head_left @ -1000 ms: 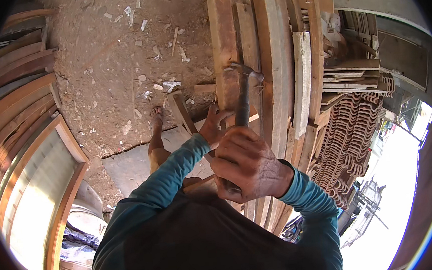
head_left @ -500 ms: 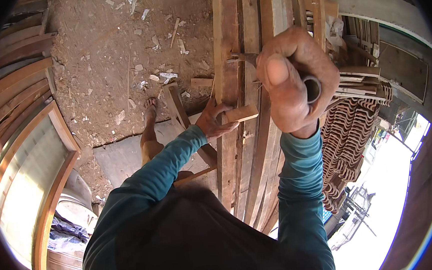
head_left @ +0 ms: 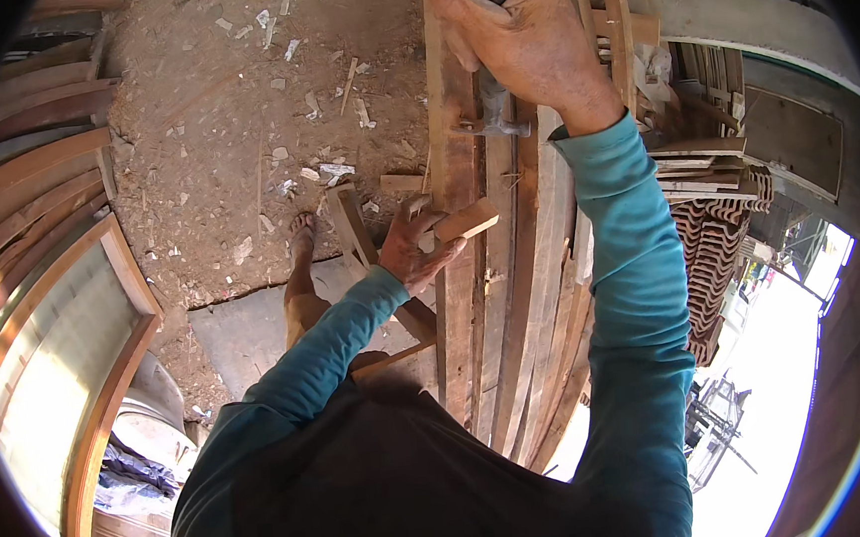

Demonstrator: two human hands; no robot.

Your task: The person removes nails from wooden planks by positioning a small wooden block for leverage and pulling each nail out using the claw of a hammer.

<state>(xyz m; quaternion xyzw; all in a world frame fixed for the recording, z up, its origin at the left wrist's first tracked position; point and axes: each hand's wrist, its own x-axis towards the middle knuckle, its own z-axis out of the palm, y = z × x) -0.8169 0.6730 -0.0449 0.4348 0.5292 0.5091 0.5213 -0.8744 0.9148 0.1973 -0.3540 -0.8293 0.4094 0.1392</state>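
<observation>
Nearest, the person's teal sleeves rise from the lower edge, with a bare foot planted on the dirt floor to the left, among scattered wood chips. No container shows anywhere in view; the long planks simply lie stacked side by side, running from near to far through the middle. Curved wooden frames lean along the left side, and a stack of dark ribbed tiles sits to the right.

Compared with half a second ago, the right hand has gone higher and farther, now at the very top edge, and the hammer it carries shows more of its shaft. The left hand has stayed at the same spot on the planks with its block.

The left hand is curled closed around a small wooden block, thumb and fingers pinching its near end, so the block rests tilted on the planks, just left of their middle. The right hand is clenched in a tight fist around the handle of the hammer, whose metal head points down toward the planks, well apart from the block and farther away than it
</observation>
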